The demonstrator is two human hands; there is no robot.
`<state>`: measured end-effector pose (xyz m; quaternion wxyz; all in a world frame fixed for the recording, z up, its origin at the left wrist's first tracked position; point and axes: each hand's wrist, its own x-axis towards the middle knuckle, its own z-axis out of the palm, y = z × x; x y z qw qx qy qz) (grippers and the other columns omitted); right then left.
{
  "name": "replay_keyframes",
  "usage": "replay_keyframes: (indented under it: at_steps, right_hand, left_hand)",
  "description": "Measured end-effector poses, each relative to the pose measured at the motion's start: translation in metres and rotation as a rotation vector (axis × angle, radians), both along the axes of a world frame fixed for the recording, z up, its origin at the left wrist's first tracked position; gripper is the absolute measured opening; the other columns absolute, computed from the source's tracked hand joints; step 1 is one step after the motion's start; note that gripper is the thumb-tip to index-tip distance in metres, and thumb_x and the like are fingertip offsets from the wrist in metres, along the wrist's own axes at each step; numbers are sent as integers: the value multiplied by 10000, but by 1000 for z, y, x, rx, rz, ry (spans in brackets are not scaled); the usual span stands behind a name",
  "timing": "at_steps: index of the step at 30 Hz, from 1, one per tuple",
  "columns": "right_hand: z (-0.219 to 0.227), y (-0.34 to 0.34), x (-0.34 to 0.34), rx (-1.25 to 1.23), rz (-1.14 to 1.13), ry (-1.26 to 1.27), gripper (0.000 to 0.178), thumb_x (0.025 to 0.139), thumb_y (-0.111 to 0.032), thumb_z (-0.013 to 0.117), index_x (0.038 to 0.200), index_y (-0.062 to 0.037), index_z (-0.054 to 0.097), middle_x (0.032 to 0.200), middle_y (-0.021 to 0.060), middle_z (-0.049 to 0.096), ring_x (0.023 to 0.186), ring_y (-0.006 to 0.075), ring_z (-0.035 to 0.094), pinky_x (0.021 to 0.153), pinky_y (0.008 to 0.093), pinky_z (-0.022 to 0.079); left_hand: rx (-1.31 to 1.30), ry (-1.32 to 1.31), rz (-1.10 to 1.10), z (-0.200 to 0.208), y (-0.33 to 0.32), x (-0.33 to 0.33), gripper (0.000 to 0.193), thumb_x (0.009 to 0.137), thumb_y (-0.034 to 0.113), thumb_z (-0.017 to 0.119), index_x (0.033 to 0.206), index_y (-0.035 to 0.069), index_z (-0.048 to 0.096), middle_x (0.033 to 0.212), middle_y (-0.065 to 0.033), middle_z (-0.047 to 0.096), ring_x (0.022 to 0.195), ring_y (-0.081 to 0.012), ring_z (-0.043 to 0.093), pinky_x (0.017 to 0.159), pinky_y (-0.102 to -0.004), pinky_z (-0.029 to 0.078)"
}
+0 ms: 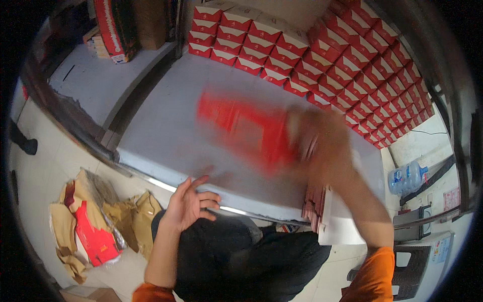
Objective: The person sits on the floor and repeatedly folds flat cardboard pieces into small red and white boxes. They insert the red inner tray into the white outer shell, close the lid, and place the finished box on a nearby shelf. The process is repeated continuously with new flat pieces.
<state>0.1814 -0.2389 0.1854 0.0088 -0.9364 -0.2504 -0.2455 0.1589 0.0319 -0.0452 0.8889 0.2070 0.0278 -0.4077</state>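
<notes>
My right hand (pixel 322 136) is smeared by motion over the right part of the grey tabletop (pixel 161 110). It grips one end of a flat red carton blank (pixel 236 126), which is blurred too and reaches leftward above the surface with a paler patch in its middle. Below the right forearm, a stack of flat carton blanks (pixel 314 204) lies at the table's right front, its edges dark red and white. My left hand (pixel 188 204) is at the front edge, palm turned up and fingers spread, with nothing in it.
Folded red-and-white boxes (pixel 342 55) stand in several rows along the back and right. Torn brown paper with red blanks (pixel 95 234) lies on the floor at left. A clear water bottle (pixel 406 178) is at right. A tall red carton (pixel 110 30) stands on the left surface.
</notes>
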Motion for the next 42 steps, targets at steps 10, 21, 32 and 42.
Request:
replay_keyframes:
  at_steps: [10, 21, 32, 42]
  right_hand:
    - [-35, -149, 375, -636, -612, -584, 575, 871, -495, 637, 1349, -186, 553, 1329, 141, 559, 1303, 307, 461, 1058, 508, 369]
    - [-67, -37, 75, 146, -351, -117, 522, 847, -419, 681, 1179, -21, 619, 1123, 189, 669, 1091, 390, 604, 959, 492, 465]
    - [-162, -234, -264, 185, -1767, 128, 752, 810, -498, 713, 1318, 20, 513, 1350, 225, 507, 1270, 370, 446, 1017, 582, 334]
    - [-175, -241, -269, 253, -1570, -56, 491, 820, -390, 726, 1115, -19, 597, 1146, 153, 586, 1090, 325, 517, 949, 495, 376]
  left_hand:
    - [289, -59, 180, -9, 6, 7, 688, 957, 467, 524, 1449, 57, 272, 997, -209, 653, 806, -252, 675, 548, -362, 588]
    - [565, -187, 246, -5, -4, -3, 555, 935, 408, 591, 1344, 62, 448, 958, -99, 650, 746, -154, 649, 545, -269, 552]
    - [770, -372, 196, -2, -23, -18, 437, 951, 370, 587, 1305, 119, 532, 954, -19, 629, 758, -95, 590, 624, -238, 473]
    - [649, -881, 110, 65, -125, -136, 186, 957, 91, 610, 1109, 1, 552, 887, -54, 633, 808, -121, 609, 752, -261, 506]
